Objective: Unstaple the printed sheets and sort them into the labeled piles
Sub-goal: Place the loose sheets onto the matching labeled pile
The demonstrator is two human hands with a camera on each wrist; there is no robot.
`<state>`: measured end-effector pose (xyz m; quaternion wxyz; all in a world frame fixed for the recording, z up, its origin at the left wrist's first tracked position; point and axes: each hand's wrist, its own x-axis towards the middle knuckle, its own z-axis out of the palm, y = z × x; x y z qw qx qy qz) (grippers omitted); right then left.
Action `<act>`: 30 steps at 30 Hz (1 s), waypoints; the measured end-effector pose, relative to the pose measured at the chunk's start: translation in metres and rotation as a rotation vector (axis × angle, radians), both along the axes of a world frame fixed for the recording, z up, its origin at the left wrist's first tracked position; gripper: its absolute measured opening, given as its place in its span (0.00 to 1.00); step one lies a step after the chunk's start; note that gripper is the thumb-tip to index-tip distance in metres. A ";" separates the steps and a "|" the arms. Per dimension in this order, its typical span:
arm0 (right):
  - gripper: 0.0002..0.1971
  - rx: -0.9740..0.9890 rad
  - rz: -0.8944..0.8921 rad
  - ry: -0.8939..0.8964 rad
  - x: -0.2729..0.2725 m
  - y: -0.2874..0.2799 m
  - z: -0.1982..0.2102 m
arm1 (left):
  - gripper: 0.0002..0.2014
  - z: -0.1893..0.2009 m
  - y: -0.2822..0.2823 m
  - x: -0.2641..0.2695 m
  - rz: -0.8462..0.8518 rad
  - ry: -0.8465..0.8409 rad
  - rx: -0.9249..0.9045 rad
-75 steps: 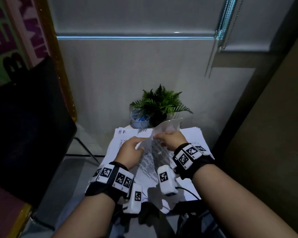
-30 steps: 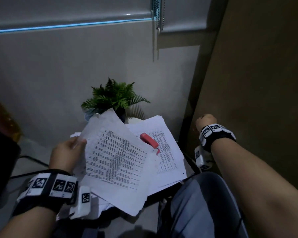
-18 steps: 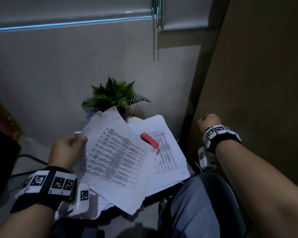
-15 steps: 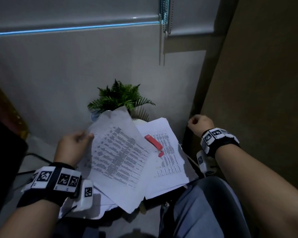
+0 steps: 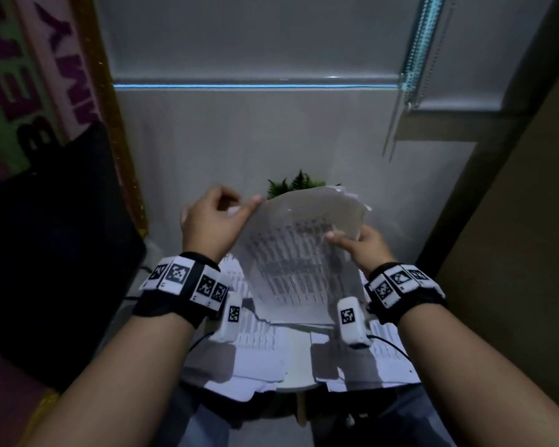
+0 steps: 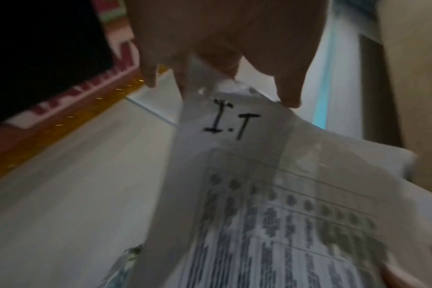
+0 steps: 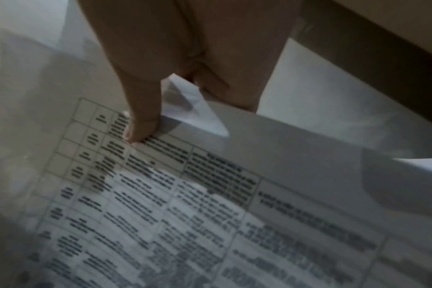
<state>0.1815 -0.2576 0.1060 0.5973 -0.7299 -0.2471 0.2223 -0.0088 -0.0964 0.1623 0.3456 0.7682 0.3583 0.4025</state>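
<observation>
Both hands hold one printed sheet (image 5: 299, 262) up in the air above a small round table (image 5: 296, 380), its printed table of dark text facing the person and its upper part curling back over the top. The left hand (image 5: 212, 222) pinches the sheet's upper left corner between thumb and fingertips; in the left wrist view that corner is crumpled under the fingers (image 6: 287, 93), and just below them the handwritten label "I.T" (image 6: 231, 122) stands in black marker above the printed grid. The right hand (image 5: 362, 250) grips the sheet's right edge — thumb (image 7: 141, 124) pressed flat on the printed side, the other fingers curled behind it. In the right wrist view a small folded flap of paper (image 7: 197, 109) sticks up beside that thumb; whether it belongs to this sheet or to another behind it cannot be told.

Under the raised sheet, two piles of printed pages lie on the table: the left pile (image 5: 255, 350) at the table's left edge and the right pile (image 5: 381, 359) at its right edge, a strip of bare tabletop between them. Their labels are not readable here. At the table's far edge, a green fern (image 5: 296, 185) shows just above the sheet's curled top. A black chair back (image 5: 46, 246) stands well to the left, and both wrists wear black bands with white coded tags.
</observation>
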 end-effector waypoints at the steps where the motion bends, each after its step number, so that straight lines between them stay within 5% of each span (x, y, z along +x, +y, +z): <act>1: 0.10 0.024 -0.009 0.029 -0.001 -0.003 0.000 | 0.28 -0.003 0.006 -0.007 -0.011 -0.052 -0.090; 4: 0.18 0.083 0.002 0.097 -0.010 -0.014 0.000 | 0.42 -0.021 0.013 -0.022 -0.219 -0.056 -0.511; 6: 0.16 0.105 0.025 0.107 -0.018 -0.016 -0.001 | 0.38 -0.039 0.010 -0.023 -0.295 -0.020 -0.633; 10: 0.21 0.177 -0.023 0.110 -0.035 -0.011 0.000 | 0.08 -0.055 -0.008 -0.016 -0.150 -0.143 -0.458; 14: 0.24 0.176 -0.093 0.103 -0.051 -0.006 -0.009 | 0.16 -0.068 -0.021 -0.014 -0.082 -0.211 -0.376; 17: 0.29 -0.013 -0.106 0.025 -0.058 -0.005 -0.028 | 0.23 -0.085 -0.034 -0.013 -0.102 -0.129 -0.400; 22: 0.08 0.029 -0.279 -0.049 -0.067 -0.008 -0.027 | 0.09 -0.088 -0.044 -0.010 0.039 -0.220 -0.337; 25: 0.13 0.099 -0.284 -0.084 -0.063 -0.008 -0.022 | 0.08 -0.074 -0.042 -0.005 0.097 -0.336 -0.326; 30: 0.07 -0.187 -0.208 -0.060 -0.054 -0.002 -0.027 | 0.10 -0.082 -0.037 0.001 0.133 -0.300 -0.365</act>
